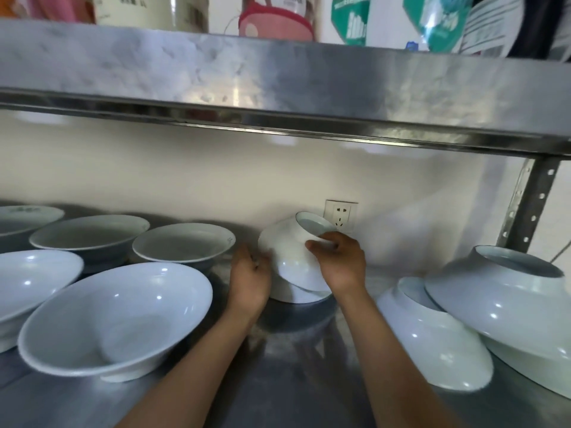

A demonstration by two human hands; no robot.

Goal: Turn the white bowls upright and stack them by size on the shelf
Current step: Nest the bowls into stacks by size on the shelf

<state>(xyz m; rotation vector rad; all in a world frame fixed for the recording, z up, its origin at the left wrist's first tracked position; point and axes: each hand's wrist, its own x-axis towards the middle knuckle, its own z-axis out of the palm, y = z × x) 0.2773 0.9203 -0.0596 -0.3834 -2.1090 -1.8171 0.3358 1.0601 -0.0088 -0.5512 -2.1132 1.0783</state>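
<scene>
A small white bowl (290, 257) is tilted upside down at the back middle of the steel shelf (278, 381), foot ring up, resting on another inverted white bowl (298, 296). My right hand (338, 261) grips its foot ring. My left hand (248, 278) holds its left rim. Upright white bowls stand at the left: a large one (114, 319), another (34, 279) at the left edge, and three shallower ones (183, 242) (89, 234) (24, 216) behind. At the right, two inverted bowls lean: a medium one (438, 344) and a large one (509, 304).
An upper steel shelf (278, 97) hangs low overhead, carrying jars and packages. A wall socket (341, 213) sits just behind the held bowl. A perforated shelf post (528, 205) stands at the right. Bare steel surface lies between my forearms.
</scene>
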